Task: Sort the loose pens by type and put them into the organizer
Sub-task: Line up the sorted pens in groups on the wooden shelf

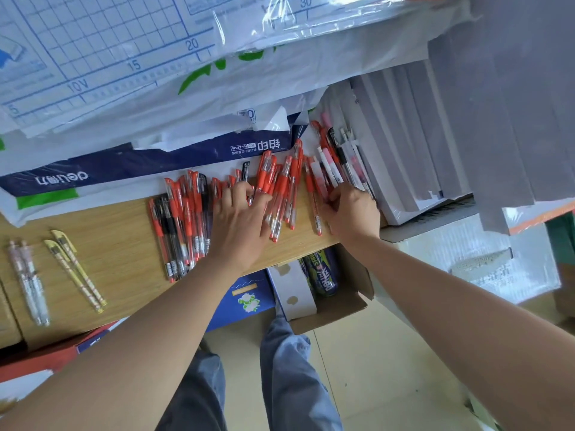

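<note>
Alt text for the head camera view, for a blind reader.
Two bare hands work over a spread of red and black gel pens on a wooden table: the left hand rests on its middle, the right hand reaches into mixed pens beside stacked paper. Two yellow pens and two pale pens lie apart at the left.

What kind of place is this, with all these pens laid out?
Probably a stationery shop or its stockroom: dozens of identical red pens lie on a wooden counter, beside torn packs of copy paper and stacked grey sheets.
</note>
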